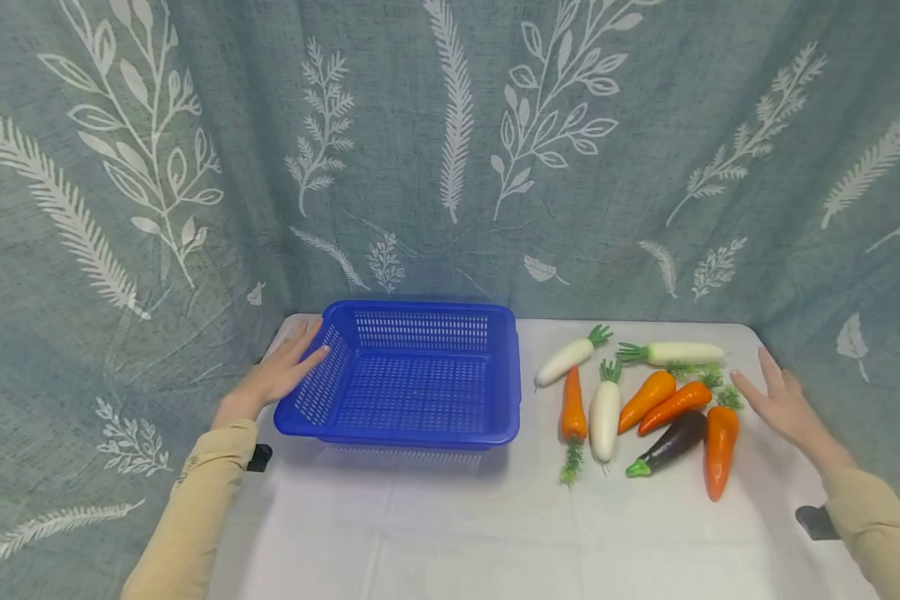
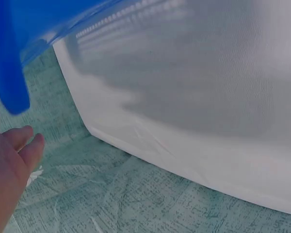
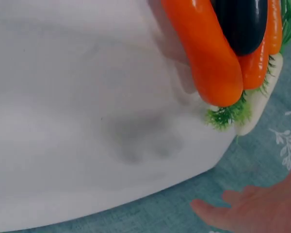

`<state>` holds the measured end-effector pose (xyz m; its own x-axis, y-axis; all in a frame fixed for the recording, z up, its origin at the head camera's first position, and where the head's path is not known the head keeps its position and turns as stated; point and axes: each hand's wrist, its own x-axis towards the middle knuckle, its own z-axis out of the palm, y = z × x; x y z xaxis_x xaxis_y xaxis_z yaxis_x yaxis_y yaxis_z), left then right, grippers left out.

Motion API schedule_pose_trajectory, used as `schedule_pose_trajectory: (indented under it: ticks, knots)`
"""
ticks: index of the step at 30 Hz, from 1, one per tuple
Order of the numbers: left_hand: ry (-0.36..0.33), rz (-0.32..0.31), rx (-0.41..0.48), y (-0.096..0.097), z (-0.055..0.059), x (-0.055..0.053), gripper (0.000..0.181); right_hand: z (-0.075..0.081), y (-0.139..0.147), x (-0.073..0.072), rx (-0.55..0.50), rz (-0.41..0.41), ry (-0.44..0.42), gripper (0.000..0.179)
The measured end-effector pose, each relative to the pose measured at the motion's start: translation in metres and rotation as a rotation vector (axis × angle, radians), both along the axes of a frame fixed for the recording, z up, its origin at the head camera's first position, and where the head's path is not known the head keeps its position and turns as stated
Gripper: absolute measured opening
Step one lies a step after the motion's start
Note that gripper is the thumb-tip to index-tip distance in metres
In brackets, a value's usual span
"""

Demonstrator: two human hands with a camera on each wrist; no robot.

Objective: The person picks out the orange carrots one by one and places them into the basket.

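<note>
A blue plastic basket (image 1: 412, 437) stands at the left of the white table, with nothing inside it. Beside its left rim is my left hand (image 1: 281, 367), fingers extended; whether they touch the rim I cannot tell. In the left wrist view the fingers (image 2: 31, 150) show below the basket's corner (image 2: 12, 92). My right hand (image 1: 783, 408) hovers at the table's right edge, fingers spread, holding nothing. Nearest to it are an orange carrot (image 1: 720, 450) and a white radish (image 1: 690, 354). An eggplant (image 1: 675, 442) lies left of that carrot.
Two more white radishes (image 1: 605, 421) and several carrots (image 1: 572, 408) lie grouped on the right half of the table (image 1: 450, 533). A green patterned curtain (image 1: 420, 167) hangs behind and around the table. Dark devices (image 1: 817, 522) are on both wrists.
</note>
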<state>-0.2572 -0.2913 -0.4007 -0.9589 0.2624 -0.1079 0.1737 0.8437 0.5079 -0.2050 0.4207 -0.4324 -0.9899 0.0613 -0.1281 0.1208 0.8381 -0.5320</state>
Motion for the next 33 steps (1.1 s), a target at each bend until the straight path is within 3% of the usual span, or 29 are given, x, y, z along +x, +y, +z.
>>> schedule_pose_trajectory:
  ticks: [13,19,25,33]
  knots:
    - [0.006,-0.012,0.020,0.003,-0.012,-0.002,0.070,-0.007,-0.015,-0.001,-0.071,-0.032,-0.065,0.086]
    - [0.010,0.001,0.042,0.003,-0.017,-0.002,0.068,-0.011,-0.017,0.002,-0.153,-0.078,-0.113,0.089]
    - [0.058,0.014,0.081,0.001,-0.026,-0.003,0.067,-0.017,-0.020,0.002,-0.244,-0.115,-0.144,0.088]
    - [0.117,0.027,0.157,0.001,-0.034,-0.004,0.064,-0.027,-0.023,0.004,-0.254,-0.151,-0.129,0.084]
